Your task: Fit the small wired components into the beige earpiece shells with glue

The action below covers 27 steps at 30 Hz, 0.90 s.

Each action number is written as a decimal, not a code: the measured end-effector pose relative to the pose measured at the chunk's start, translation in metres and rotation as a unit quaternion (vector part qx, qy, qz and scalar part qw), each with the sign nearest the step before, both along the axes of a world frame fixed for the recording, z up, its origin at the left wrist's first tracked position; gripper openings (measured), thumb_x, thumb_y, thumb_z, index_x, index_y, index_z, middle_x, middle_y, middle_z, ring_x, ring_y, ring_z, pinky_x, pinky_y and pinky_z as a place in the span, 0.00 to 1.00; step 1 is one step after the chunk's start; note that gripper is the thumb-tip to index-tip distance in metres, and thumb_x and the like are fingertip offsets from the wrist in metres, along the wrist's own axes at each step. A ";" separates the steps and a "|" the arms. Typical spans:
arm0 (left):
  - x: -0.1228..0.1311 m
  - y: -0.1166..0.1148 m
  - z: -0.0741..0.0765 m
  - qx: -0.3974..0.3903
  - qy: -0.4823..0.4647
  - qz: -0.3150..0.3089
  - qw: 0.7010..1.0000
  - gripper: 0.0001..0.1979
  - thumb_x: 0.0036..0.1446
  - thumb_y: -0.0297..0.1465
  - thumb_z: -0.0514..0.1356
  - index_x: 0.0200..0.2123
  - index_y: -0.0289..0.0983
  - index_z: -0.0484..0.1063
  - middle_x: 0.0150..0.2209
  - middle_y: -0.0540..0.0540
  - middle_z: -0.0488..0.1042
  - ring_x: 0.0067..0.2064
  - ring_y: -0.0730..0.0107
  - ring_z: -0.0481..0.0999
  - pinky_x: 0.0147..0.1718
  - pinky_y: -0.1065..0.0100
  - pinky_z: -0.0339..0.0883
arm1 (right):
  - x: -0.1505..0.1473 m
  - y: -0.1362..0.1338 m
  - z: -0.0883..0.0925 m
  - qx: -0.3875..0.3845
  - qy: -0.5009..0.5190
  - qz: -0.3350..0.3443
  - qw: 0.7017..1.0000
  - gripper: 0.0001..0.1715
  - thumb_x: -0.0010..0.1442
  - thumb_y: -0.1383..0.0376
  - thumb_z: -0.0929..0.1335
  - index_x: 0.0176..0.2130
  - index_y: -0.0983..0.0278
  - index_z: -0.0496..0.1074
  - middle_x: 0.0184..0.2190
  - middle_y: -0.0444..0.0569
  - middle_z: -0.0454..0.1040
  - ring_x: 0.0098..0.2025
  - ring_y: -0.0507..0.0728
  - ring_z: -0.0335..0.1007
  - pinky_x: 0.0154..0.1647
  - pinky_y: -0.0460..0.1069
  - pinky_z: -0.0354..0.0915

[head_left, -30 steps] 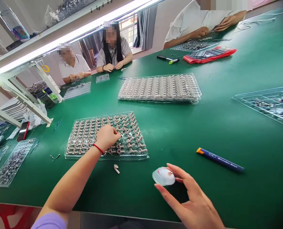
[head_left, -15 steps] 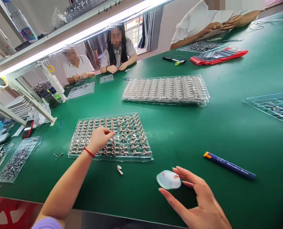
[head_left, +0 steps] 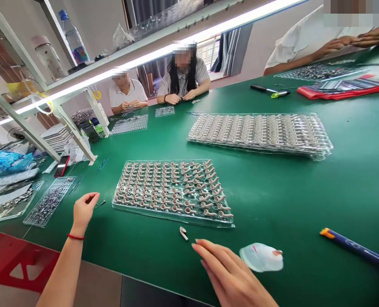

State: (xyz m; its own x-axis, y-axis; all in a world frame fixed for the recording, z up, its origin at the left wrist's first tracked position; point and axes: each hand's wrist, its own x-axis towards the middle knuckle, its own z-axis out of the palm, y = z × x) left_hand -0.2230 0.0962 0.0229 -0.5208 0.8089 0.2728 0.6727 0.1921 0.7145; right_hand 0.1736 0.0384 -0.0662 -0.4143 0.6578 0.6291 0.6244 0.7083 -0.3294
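My left hand (head_left: pixel 84 208) hovers over the green table left of a clear tray (head_left: pixel 130 206) filled with rows of beige earbud-shaped parts. Its fingers are curled in a loose pinch, and what they hold, if anything, is too small to see. A tiny dark wire piece (head_left: pixel 100 204) lies just beside the fingertips. My right hand (head_left: pixel 230 273) lies low at the table's near edge with fingers stretched out and together, holding nothing. It sits between a loose white earbud part (head_left: pixel 183 233) and a pale round lid-like piece (head_left: pixel 261 258).
A stack of filled trays (head_left: pixel 320 149) lies further back, and a blue pen (head_left: pixel 355 249) at the right. Flat trays of dark parts (head_left: pixel 47 207) and a phone (head_left: pixel 62 166) are at the left by a white rack. Three people work at the far side.
My left hand left the tray and moved left and nearer to me. My right hand slid left, off the round piece. The view swung left, so everything shifted right.
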 end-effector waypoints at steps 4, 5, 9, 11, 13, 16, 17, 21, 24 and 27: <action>-0.032 -0.025 -0.012 0.002 -0.028 0.026 0.999 0.24 0.44 0.49 0.63 0.33 0.34 0.79 0.33 0.41 0.81 0.35 0.58 0.78 0.36 0.64 0.70 | -0.033 0.030 0.000 -0.005 -0.060 0.009 0.998 0.39 0.46 0.85 0.56 0.52 0.63 0.71 0.50 0.50 0.77 0.45 0.58 0.75 0.42 0.52 0.74; -0.038 -0.030 -0.014 -0.004 -0.035 0.026 0.999 0.25 0.43 0.49 0.63 0.34 0.33 0.79 0.32 0.41 0.81 0.34 0.59 0.78 0.35 0.64 0.70 | -0.036 0.035 -0.003 -0.005 -0.062 0.010 0.998 0.40 0.44 0.86 0.56 0.50 0.63 0.72 0.49 0.50 0.77 0.44 0.58 0.75 0.41 0.52 0.74; -0.054 -0.043 -0.024 -0.026 -0.062 0.021 0.998 0.28 0.41 0.51 0.64 0.35 0.32 0.79 0.30 0.41 0.80 0.31 0.60 0.77 0.29 0.66 0.69 | -0.036 0.040 -0.010 -0.013 -0.054 0.012 0.998 0.38 0.46 0.86 0.56 0.48 0.61 0.74 0.44 0.50 0.78 0.43 0.58 0.75 0.42 0.52 0.74; -0.058 -0.045 -0.029 -0.028 -0.065 0.021 0.997 0.29 0.42 0.52 0.63 0.36 0.32 0.79 0.31 0.40 0.81 0.33 0.59 0.77 0.30 0.65 0.70 | -0.034 0.038 -0.009 -0.025 -0.043 0.009 0.999 0.33 0.52 0.84 0.56 0.48 0.61 0.73 0.42 0.51 0.77 0.42 0.57 0.75 0.43 0.52 0.74; -0.060 -0.046 -0.033 -0.028 -0.062 0.021 0.997 0.29 0.43 0.53 0.62 0.35 0.33 0.79 0.33 0.40 0.81 0.35 0.58 0.78 0.33 0.64 0.70 | -0.035 0.036 -0.008 -0.036 -0.028 0.006 0.999 0.26 0.58 0.80 0.57 0.46 0.61 0.73 0.39 0.51 0.76 0.39 0.57 0.75 0.41 0.51 0.74; -0.060 -0.048 -0.035 -0.038 -0.047 0.017 0.998 0.25 0.44 0.53 0.62 0.32 0.36 0.80 0.34 0.42 0.81 0.38 0.55 0.77 0.38 0.63 0.70 | -0.037 0.032 -0.008 -0.045 0.003 0.001 0.999 0.16 0.65 0.72 0.58 0.45 0.61 0.71 0.37 0.50 0.75 0.36 0.56 0.75 0.37 0.50 0.74; -0.059 -0.049 -0.035 -0.042 -0.041 0.018 0.998 0.24 0.44 0.52 0.62 0.31 0.37 0.80 0.33 0.42 0.81 0.39 0.55 0.77 0.38 0.63 0.70 | -0.038 0.032 -0.009 -0.046 0.014 0.000 0.999 0.14 0.66 0.70 0.59 0.44 0.61 0.71 0.36 0.50 0.75 0.36 0.56 0.75 0.37 0.50 0.74; -0.056 -0.052 -0.029 -0.048 -0.026 0.024 0.998 0.21 0.45 0.52 0.60 0.28 0.40 0.80 0.29 0.44 0.81 0.38 0.52 0.77 0.36 0.62 0.71 | -0.041 0.030 -0.010 -0.044 0.048 -0.008 0.998 0.12 0.68 0.68 0.59 0.45 0.62 0.69 0.36 0.51 0.74 0.36 0.55 0.75 0.37 0.50 0.73; -0.056 -0.050 -0.024 -0.040 -0.017 0.030 0.999 0.21 0.41 0.52 0.61 0.27 0.41 0.79 0.28 0.44 0.81 0.37 0.50 0.78 0.35 0.61 0.71 | -0.043 0.031 -0.008 -0.042 0.056 -0.019 0.997 0.12 0.68 0.68 0.58 0.45 0.61 0.70 0.35 0.50 0.74 0.36 0.55 0.75 0.37 0.49 0.73; -0.064 -0.045 -0.026 -0.056 0.003 0.083 0.995 0.20 0.36 0.52 0.61 0.26 0.44 0.80 0.27 0.48 0.81 0.33 0.49 0.79 0.30 0.61 0.71 | -0.046 0.034 -0.003 -0.044 0.053 -0.034 0.997 0.13 0.67 0.70 0.59 0.41 0.60 0.70 0.33 0.48 0.73 0.34 0.55 0.74 0.35 0.48 0.73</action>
